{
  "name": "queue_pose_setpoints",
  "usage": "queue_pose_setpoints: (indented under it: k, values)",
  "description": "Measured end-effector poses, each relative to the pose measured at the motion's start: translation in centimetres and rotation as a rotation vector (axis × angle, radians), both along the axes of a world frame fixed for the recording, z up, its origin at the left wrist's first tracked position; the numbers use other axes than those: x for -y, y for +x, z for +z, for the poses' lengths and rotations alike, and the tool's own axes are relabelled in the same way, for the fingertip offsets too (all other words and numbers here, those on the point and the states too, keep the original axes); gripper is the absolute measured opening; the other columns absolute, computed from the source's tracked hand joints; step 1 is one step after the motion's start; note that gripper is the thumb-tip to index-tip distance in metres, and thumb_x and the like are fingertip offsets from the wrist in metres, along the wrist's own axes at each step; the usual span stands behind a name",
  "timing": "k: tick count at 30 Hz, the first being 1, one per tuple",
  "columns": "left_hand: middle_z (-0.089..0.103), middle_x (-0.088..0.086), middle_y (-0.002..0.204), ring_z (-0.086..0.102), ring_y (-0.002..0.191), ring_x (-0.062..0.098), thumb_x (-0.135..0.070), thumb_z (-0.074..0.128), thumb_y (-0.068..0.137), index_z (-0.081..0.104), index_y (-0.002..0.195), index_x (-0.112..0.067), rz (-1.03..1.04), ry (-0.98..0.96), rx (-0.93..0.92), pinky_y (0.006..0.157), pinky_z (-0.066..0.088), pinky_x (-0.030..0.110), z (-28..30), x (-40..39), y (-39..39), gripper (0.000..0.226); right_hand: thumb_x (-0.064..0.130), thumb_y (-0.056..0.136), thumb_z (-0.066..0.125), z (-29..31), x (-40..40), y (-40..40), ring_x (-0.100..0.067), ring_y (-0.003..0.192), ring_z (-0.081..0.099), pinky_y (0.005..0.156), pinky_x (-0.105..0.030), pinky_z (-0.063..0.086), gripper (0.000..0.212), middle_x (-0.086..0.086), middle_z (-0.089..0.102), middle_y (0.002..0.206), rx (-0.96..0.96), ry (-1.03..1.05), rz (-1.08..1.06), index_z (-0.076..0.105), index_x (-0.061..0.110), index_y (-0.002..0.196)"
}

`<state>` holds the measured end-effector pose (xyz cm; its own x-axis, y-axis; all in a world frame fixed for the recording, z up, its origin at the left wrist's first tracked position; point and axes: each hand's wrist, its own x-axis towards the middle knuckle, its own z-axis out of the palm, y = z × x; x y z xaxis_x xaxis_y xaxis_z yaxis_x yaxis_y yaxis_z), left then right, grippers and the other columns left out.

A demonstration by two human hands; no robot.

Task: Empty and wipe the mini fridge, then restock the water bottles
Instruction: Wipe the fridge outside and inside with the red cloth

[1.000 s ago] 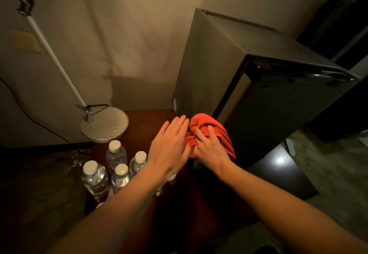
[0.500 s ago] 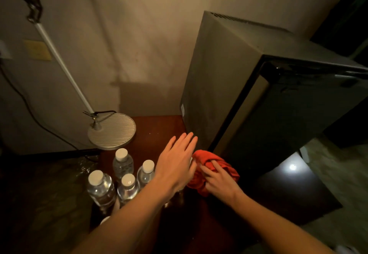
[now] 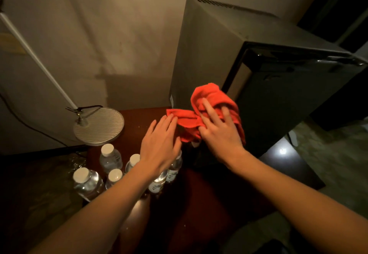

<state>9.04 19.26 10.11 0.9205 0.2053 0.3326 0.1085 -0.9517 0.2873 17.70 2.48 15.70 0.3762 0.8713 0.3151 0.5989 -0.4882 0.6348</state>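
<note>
Crumpled red-orange cloth (image 3: pixel 209 114) against dark boxy mini fridge (image 3: pixel 209 58), under right hand (image 3: pixel 221 132); left hand (image 3: pixel 159 144) flat, fingers touching its edge; could topple clear white-capped plastic water bottles (image 3: pixel 108 157) beneath that forearm

Dim beige wall (image 3: pixel 119 25), lamp base (image 3: pixel 99 126)
</note>
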Motion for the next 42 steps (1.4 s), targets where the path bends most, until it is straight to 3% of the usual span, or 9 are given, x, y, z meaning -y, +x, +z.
queue_pose_setpoints:
  k: [5, 10, 13, 16, 19, 23, 28, 37, 42]
  values:
    - [0.044, 0.006, 0.151, 0.038, 0.142, 0.020, -0.042, 0.036, 0.088, 0.044, 0.146, -0.011, -0.001, -0.011, -0.006, 0.117, 0.027, 0.040, -1.3, -0.5, 0.3, 0.066, 0.032, 0.082, 0.061, -5.6, -0.4, 0.4, -0.037, 0.146, 0.022, 0.112, -0.061, -0.014, 0.029, -0.008, 0.060, 0.134, -0.156, -0.369, -0.120, 0.074, 0.022, 0.107]
    - [0.037, 0.004, 0.156, 0.031, 0.145, 0.017, -0.040, 0.041, 0.089, 0.038, 0.150, -0.014, -0.011, -0.029, -0.041, 0.119, 0.020, 0.037, -2.8, -0.7, 0.9, 0.066, 0.030, 0.095, 0.046, -11.9, -1.6, 1.0, -0.037, 0.149, 0.001, 0.102, -0.058, -0.030, 0.050, -0.010, 0.032, 0.156, -0.224, -0.534, -0.160, 0.049, 0.015, 0.142]
    - [0.033, 0.002, 0.158, 0.026, 0.147, 0.016, -0.042, 0.037, 0.091, 0.034, 0.152, -0.016, -0.020, -0.039, -0.045, 0.120, 0.016, 0.035, -3.4, -1.0, 1.4, 0.067, 0.038, 0.084, 0.062, -14.3, -2.1, 0.8, -0.034, 0.146, 0.023, 0.108, -0.060, -0.024, 0.048, -0.004, 0.052, 0.144, -0.269, -0.646, -0.227, 0.064, 0.022, 0.129]
    - [0.033, 0.001, 0.158, 0.027, 0.147, 0.015, -0.046, 0.028, 0.091, 0.034, 0.152, -0.016, -0.024, -0.024, -0.038, 0.119, 0.013, 0.032, -3.8, -1.2, 1.5, 0.068, 0.039, 0.086, 0.059, -15.4, -2.1, 1.1, -0.034, 0.146, 0.022, 0.108, -0.062, -0.022, 0.044, 0.000, 0.052, 0.144, -0.271, -0.686, -0.155, 0.065, 0.026, 0.128]
    - [0.034, 0.001, 0.158, 0.027, 0.147, 0.016, -0.047, 0.025, 0.090, 0.034, 0.152, -0.016, -0.046, -0.030, -0.049, 0.119, 0.013, 0.032, -3.6, -0.9, 1.9, 0.070, 0.044, 0.081, 0.064, -13.7, -2.0, 0.6, -0.029, 0.141, 0.036, 0.110, -0.058, 0.003, 0.047, 0.001, 0.057, 0.138, -0.291, -0.591, -0.137, 0.066, 0.028, 0.125]
    - [0.030, 0.001, 0.159, 0.024, 0.148, 0.015, -0.041, 0.042, 0.095, 0.031, 0.153, -0.018, -0.086, -0.060, -0.048, 0.120, 0.013, 0.033, -2.0, 0.2, 2.6, 0.064, 0.029, 0.094, 0.046, -10.7, -1.1, 0.7, -0.034, 0.147, 0.019, 0.114, -0.052, -0.007, 0.044, -0.008, 0.048, 0.147, -0.253, -0.465, -0.051, 0.057, 0.015, 0.134]
    - [0.035, 0.002, 0.157, 0.029, 0.146, 0.017, -0.042, 0.039, 0.090, 0.034, 0.152, -0.018, -0.107, -0.055, -0.037, 0.119, 0.020, 0.036, 0.9, 1.1, 3.0, 0.067, 0.024, 0.080, 0.043, -4.4, 0.5, 0.9, -0.028, 0.126, 0.055, 0.117, -0.048, 0.015, 0.035, -0.002, 0.072, 0.112, -0.174, -0.250, 0.034, 0.078, 0.022, 0.086]
    - [0.044, 0.006, 0.151, 0.045, 0.135, 0.020, -0.041, 0.044, 0.091, 0.032, 0.152, -0.014, -0.146, -0.119, 0.164, 0.108, 0.042, 0.040, 7.3, 1.9, 2.1, 0.068, 0.022, 0.090, 0.052, 6.8, 2.0, 0.5, -0.027, 0.139, 0.040, 0.112, -0.056, 0.025, 0.021, -0.003, 0.069, 0.120, 0.023, 0.096, 0.147, 0.073, 0.022, 0.092]
    - [0.047, 0.004, 0.148, 0.048, 0.131, 0.021, -0.042, 0.043, 0.089, 0.035, 0.150, -0.017, -0.148, -0.145, 0.191, 0.108, 0.041, 0.039, 9.0, 1.1, 0.9, 0.066, 0.019, 0.095, 0.055, 11.2, 2.6, -0.4, -0.024, 0.141, 0.038, 0.110, -0.055, 0.030, 0.018, 0.001, 0.069, 0.118, 0.109, 0.246, 0.161, 0.072, 0.024, 0.089]
